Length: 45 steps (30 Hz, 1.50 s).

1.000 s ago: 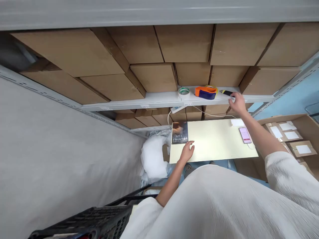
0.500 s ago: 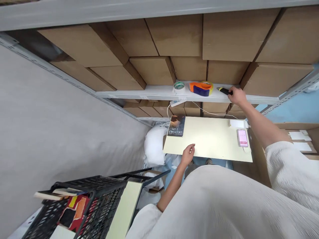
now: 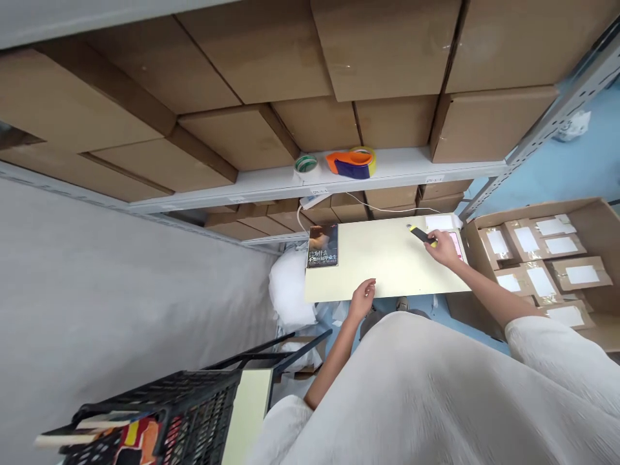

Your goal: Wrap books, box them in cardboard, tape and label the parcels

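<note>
My right hand (image 3: 442,248) is closed around a black and yellow utility knife (image 3: 420,234), its tip pointing to the left over the cream tabletop (image 3: 382,258). Partly behind that hand lies a phone with a pinkish screen (image 3: 456,247). My left hand (image 3: 363,298) is at the table's front edge, fingers loosely curled, and I see nothing in it. A dark-covered book (image 3: 323,246) lies at the table's left end, beyond my left hand. A small white box (image 3: 440,223) sits near the far right corner.
Above the table's far side, a shelf (image 3: 402,166) bears a tape roll (image 3: 306,165), an orange and blue tape dispenser (image 3: 351,164) and cardboard boxes (image 3: 220,139). A large carton (image 3: 608,271) of labelled parcels stands right. A black crate (image 3: 169,413) holding books is at lower left.
My right hand has lifted the utility knife off the shelf and brought it down over the table. The view has shifted right, showing more of the carton. My left hand has barely moved.
</note>
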### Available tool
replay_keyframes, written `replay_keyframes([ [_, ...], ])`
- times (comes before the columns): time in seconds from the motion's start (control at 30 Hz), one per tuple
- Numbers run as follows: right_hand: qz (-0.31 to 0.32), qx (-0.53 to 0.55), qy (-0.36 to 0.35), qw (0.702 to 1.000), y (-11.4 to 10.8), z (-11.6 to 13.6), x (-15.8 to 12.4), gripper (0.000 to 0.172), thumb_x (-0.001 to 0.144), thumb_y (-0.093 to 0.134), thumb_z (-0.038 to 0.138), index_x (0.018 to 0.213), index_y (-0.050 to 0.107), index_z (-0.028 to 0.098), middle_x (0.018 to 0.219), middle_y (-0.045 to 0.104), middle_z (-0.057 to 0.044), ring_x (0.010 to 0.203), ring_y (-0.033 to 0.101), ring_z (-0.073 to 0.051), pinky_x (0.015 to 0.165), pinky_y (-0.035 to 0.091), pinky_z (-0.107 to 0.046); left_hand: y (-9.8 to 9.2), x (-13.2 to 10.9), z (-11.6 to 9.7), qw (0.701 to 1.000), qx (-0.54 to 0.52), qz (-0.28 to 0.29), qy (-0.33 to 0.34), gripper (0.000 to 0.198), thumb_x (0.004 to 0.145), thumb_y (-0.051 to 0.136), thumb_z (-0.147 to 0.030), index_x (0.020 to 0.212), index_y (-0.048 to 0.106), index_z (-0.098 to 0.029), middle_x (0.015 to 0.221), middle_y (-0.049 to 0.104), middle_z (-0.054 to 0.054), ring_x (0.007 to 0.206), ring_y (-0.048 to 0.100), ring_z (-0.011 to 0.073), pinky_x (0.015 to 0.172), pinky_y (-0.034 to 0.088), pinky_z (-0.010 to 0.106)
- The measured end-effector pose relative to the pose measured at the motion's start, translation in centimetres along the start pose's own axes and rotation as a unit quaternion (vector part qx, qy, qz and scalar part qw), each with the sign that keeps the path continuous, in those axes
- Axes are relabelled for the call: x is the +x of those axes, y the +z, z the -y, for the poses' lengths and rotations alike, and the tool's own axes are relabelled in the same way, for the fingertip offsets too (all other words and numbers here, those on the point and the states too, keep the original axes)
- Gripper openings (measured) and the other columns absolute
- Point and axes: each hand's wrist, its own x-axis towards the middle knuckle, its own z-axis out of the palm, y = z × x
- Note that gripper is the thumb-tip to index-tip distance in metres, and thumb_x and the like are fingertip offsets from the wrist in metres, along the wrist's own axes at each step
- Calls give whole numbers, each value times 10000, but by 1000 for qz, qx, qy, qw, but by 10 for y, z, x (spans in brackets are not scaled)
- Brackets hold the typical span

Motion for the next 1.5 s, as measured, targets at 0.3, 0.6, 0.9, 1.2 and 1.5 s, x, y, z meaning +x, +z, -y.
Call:
replay_keyframes([
  [0.3, 54, -57, 235, 969, 71, -63, -37, 208, 884, 624, 300, 1071, 626, 207, 1018, 722, -128, 997, 644, -320, 777, 465, -368, -8, 0, -11, 1000, 9, 14, -8, 320, 1055, 533, -260, 1304, 733, -228, 1323, 790, 91, 1210, 752, 208, 1095, 599, 393],
  [0.6, 112, -141, 196, 964, 93, -83, -34, 339, 998, 562, 328, 1280, 577, 139, 1190, 645, -204, 1084, 579, -332, 886, 449, -418, -10, -13, -1, 1000, -3, 13, -26, 300, 1035, 585, -293, 1281, 745, -230, 1296, 797, 106, 1201, 758, 237, 1086, 600, 430],
  [0.9, 125, -185, 171, 960, 90, -62, -26, 395, 1045, 507, 351, 1345, 587, 107, 1369, 579, -258, 1224, 532, -385, 948, 434, -462, -7, -15, 9, 999, -23, 22, -19, 309, 1043, 591, -331, 1288, 746, -225, 1300, 795, 105, 1199, 758, 232, 1088, 603, 423],
  [1.2, -89, -75, -134, 984, 22, 92, 93, 408, 1084, 408, 352, 1345, 654, 156, 1379, 615, -217, 1213, 532, -379, 1026, 435, -498, -29, 9, 9, 998, -43, 7, 39, 310, 1034, 584, -343, 1273, 743, -227, 1281, 799, 102, 1203, 758, 233, 1085, 601, 419],
  [1.5, -48, -166, -207, 963, -21, 246, 197, 616, 1075, 437, 491, 1548, 566, 117, 1484, 580, -262, 1247, 437, -455, 1023, 368, -580, -68, 13, 29, 996, -74, -36, 40, 312, 1016, 591, -345, 1265, 742, -232, 1277, 803, 104, 1186, 767, 239, 1070, 611, 427],
])
